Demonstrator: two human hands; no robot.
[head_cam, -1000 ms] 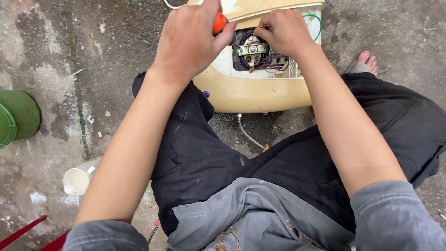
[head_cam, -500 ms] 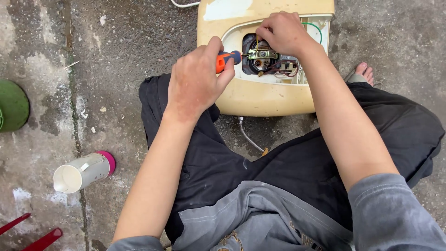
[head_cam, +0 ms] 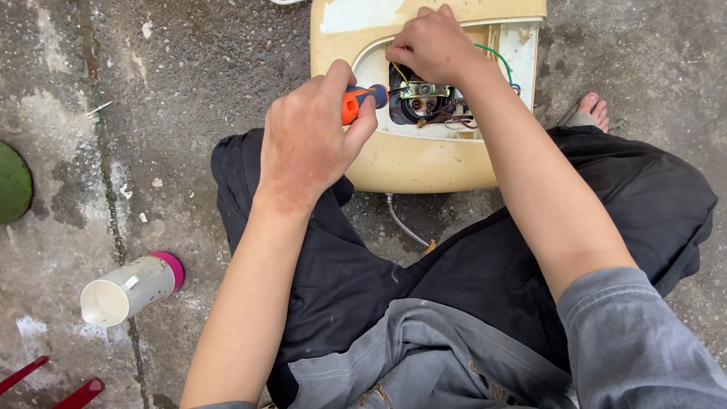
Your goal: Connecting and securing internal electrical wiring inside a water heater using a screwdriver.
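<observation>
Rough grey concrete floor (head_cam: pixel 189 68) is lying under everything, stained and cracked, and I am sitting on it cross-legged in dark trousers. At the far left edge a green round thing (head_cam: pixel 14 182) is showing only in part. Lower down, two red strips (head_cam: pixel 53 382) are poking in from the corner, and just right of them a white cup (head_cam: pixel 129 289) with a pink base is lying on its side, its mouth facing the lower left.

My left hand (head_cam: pixel 307 144) is wrapping tight around a screwdriver (head_cam: pixel 363 100); its orange and black handle is sticking out between thumb and fingers, pointing right toward the open cavity. I cannot see the tip.

Ahead of my knees a cream appliance (head_cam: pixel 413 163) is resting on the floor, its panel open. Inside, a dark recess with a metal part (head_cam: pixel 424 92) and thin wires is showing. A green wire (head_cam: pixel 500 59) is curving along the right side of the opening. A grey cord (head_cam: pixel 401 226) is running out from the casing's near edge toward my leg.

My right hand (head_cam: pixel 432 44) is curling over the top of the recess, fingertips pressing down into it; I cannot tell what they are pinching, if anything. Farther right, my bare toes (head_cam: pixel 594 110) are peeking out past my trouser leg.
</observation>
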